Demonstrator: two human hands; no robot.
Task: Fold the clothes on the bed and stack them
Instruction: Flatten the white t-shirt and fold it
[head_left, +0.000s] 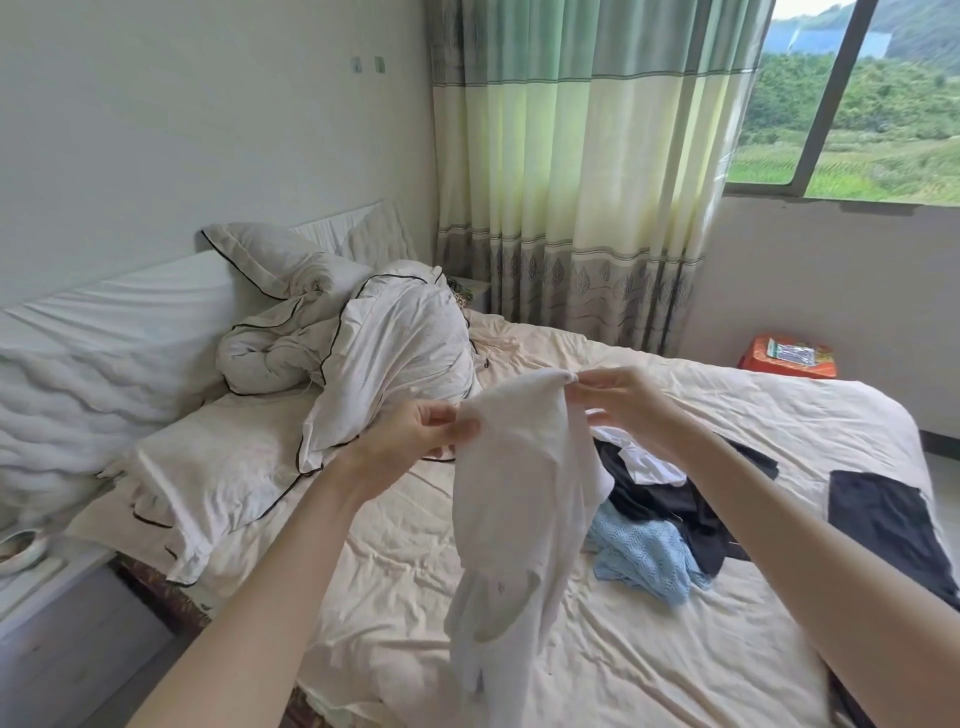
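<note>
Pinching a white garment (519, 499), seemingly a shirt, both hands' fingers (574, 382) lift it over the bed (649, 649).

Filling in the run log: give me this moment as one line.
stage: lifting to fold | left hand: pinches white garment | right hand: pinches its top edge | pile: unfolded on bed

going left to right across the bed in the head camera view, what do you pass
Crumpled white duvet → left hand → white garment held up → right hand → light blue knit top → flat dark garment near the bed's right edge.
</note>
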